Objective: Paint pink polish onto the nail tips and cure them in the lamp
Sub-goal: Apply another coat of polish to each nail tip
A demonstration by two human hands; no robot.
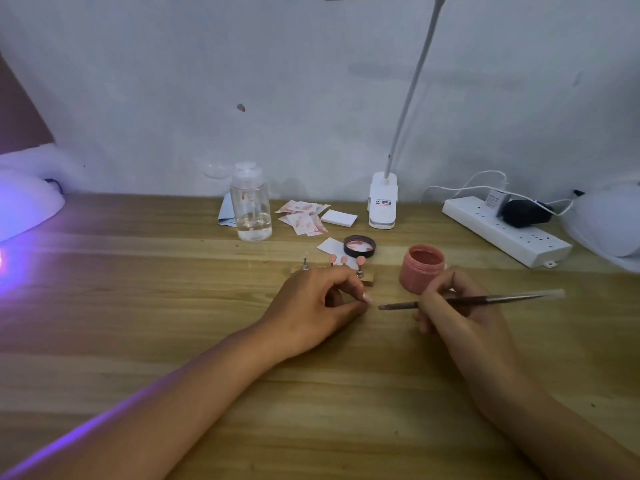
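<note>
My left hand rests on the wooden table and pinches a small pale nail tip between thumb and forefinger. My right hand grips a thin brush, whose bristle end points left, a short gap from the nail tip. Just behind my right hand stands an open pink polish jar. A wooden holder behind my left hand carries pink nail tips on metal stands. A curing lamp glows violet at the far left.
The jar's black lid lies upturned behind the holder. Farther back are a clear pump bottle, stained paper wipes, a white pad and a clip lamp base. A power strip and a second white lamp sit at the right.
</note>
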